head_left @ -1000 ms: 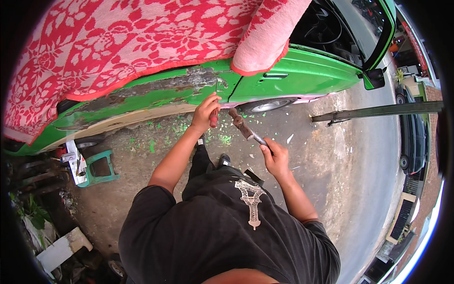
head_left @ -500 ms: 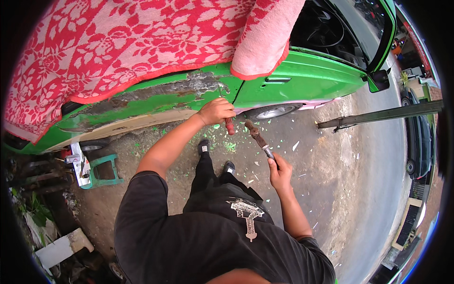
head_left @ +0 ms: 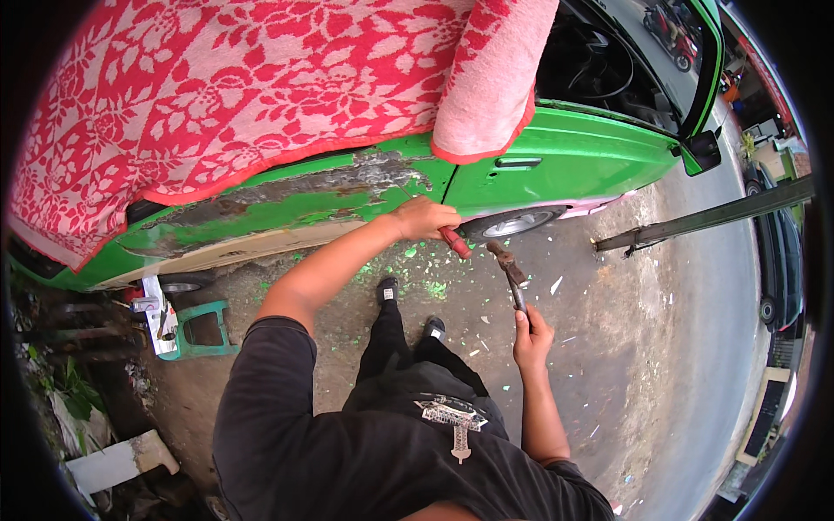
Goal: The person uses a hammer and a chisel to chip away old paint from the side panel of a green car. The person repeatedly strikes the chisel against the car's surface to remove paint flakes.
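My left hand (head_left: 424, 217) is closed around a screwdriver, its red handle (head_left: 457, 244) sticking out toward the lower right. The thin shaft points at the scraped side of a green car (head_left: 573, 165); whether the tip touches the panel I cannot make out. In my right hand (head_left: 532, 337) a hammer (head_left: 511, 269) is gripped by its handle, its rusty head raised a short way from the screwdriver's butt end. Around the work spot the green paint is stripped to a bare grey patch (head_left: 330, 184).
A red and pink floral blanket (head_left: 261, 87) drapes over the car. Green paint chips (head_left: 436, 289) litter the ground by my feet. On the left stands a green stool (head_left: 222, 326). A slanting pole (head_left: 704, 217) rises at right, beside a road (head_left: 695, 347) with a parked dark car (head_left: 779, 252).
The screwdriver's handle has swung toward the right as my left hand tilted. The hammer has turned more upright and stays close to it. The whole view has shifted slightly.
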A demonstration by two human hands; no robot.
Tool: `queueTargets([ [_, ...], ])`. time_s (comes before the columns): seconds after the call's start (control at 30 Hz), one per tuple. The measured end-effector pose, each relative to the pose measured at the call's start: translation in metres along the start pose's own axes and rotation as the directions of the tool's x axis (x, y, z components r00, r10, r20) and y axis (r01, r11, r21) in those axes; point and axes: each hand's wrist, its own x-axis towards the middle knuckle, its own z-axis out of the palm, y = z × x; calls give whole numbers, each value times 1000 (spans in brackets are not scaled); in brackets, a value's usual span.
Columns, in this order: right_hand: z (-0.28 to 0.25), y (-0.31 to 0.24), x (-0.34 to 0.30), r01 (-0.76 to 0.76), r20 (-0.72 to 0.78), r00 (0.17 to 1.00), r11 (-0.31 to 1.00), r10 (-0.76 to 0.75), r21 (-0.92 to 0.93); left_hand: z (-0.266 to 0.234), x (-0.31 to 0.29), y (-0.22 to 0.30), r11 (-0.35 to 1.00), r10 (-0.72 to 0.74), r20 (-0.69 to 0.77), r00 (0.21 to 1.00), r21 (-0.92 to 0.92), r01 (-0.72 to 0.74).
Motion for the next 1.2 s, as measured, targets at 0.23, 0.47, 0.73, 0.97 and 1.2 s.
queueTargets([
  [0.23,-2,0,-2,-36,-88,996,999,33,-25,-1,22,1,998,62,132,989,26,-66],
  [0.47,21,2,-15,-223,-246,943,974,224,31,10,23,-26,947,318,83,945,-72,-312],
  [0.73,103,-39,-49,-333,-464,751,876,471,350,9,12,-28,909,407,371,835,-78,-409],
  [0.97,166,-74,-80,-255,-563,604,807,564,533,9,3,-38,895,429,391,815,-57,-443],
  [1.2,190,-90,-106,-258,-601,542,797,587,546,4,2,-39,876,458,411,788,-58,-479],
])
